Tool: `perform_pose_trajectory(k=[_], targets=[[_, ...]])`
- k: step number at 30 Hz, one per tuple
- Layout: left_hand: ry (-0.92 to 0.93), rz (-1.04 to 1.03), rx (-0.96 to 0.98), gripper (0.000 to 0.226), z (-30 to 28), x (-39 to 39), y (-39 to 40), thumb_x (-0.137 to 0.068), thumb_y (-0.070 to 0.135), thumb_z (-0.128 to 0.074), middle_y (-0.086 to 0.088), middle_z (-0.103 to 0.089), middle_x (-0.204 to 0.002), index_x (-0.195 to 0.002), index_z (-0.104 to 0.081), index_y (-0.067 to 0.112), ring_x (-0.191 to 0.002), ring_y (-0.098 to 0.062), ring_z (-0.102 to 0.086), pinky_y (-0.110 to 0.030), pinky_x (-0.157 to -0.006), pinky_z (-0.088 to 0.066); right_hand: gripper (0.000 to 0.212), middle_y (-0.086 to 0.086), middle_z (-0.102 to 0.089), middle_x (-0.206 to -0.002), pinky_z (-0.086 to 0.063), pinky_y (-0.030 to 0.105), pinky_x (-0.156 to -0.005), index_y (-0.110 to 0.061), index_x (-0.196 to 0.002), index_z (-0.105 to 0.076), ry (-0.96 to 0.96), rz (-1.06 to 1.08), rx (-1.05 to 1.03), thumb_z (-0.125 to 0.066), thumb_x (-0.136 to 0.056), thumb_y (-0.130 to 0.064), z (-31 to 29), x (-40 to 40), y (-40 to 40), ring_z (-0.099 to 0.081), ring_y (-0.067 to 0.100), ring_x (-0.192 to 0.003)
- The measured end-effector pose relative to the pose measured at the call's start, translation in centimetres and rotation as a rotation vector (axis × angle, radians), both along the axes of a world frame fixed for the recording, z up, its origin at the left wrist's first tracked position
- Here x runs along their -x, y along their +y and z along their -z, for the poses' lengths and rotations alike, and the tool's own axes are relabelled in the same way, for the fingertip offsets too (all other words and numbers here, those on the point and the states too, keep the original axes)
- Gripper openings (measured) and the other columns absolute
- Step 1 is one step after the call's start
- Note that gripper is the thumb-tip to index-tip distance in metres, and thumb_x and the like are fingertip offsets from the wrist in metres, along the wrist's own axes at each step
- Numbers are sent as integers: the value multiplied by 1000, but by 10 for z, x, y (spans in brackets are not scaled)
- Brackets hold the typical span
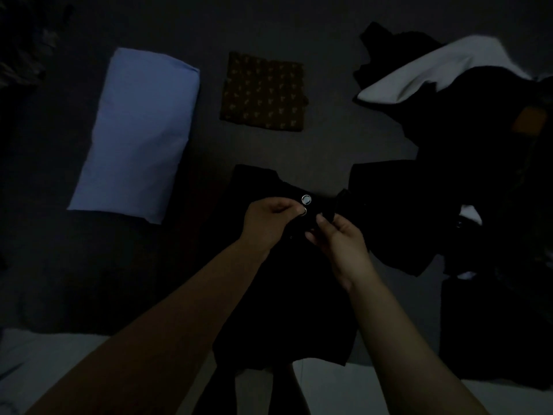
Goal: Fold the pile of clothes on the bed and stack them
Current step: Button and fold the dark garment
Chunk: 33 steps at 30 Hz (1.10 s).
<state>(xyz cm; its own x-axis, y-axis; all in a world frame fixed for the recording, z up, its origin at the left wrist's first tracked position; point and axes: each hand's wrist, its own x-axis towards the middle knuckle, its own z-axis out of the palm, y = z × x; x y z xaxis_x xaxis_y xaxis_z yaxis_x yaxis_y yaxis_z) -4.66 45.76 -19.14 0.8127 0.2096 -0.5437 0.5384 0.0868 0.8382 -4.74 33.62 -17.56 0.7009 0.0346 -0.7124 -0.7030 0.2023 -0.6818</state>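
Hands at work in a dim bedroom: a person bends over a black garment [284, 295] spread on the bed [329, 139], its lower edge hanging off the near side. The left hand [266, 223] pinches the fabric at a metal snap [303, 211], a second snap [306, 199] just beyond it; the right hand [338, 238] grips the opposite flap with curled fingers. Farther up the bed lies a folded patterned cloth [263, 91], with a pale blue pillow [140, 130] to the left. The unfolded pile [466, 115], dark pieces and one white, waits at right. In such poor light the snaps could be mismatched, leaving the front crooked and the fold lopsided; the overhanging hem might also drag the garment off the edge.
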Motion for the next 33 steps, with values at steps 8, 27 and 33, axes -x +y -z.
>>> perform_pose_trajectory(k=[8,27,33], targets=[[-40,136,-270,3,4,-1,-2,-77,12,-73,6,-71,-75,-77,-75,15,-66,8,-60,-12,-74,-45,14,5,-60,-75,-52,15,-65,-10,-81,-60,-12,57,51,-54,-92,-4,4,7,-2,-59,7,-66],[-57,290,-231,11,-1,-4,8,-85,2,-63,-5,-70,-79,-90,-73,0,-67,7,-58,-13,-74,-46,15,6,-64,-61,-54,16,-57,-6,-76,-57,61,179,108,-63,-82,6,5,-1,5,-64,10,-55],[-155,504,-497,21,-9,5,1,-71,15,-74,-5,-65,-85,-89,-68,7,-81,-15,-59,-30,-76,-46,8,2,-64,-56,-51,16,-51,-2,-76,-62,40,79,176,-70,-79,0,9,-5,4,-59,8,-49]])
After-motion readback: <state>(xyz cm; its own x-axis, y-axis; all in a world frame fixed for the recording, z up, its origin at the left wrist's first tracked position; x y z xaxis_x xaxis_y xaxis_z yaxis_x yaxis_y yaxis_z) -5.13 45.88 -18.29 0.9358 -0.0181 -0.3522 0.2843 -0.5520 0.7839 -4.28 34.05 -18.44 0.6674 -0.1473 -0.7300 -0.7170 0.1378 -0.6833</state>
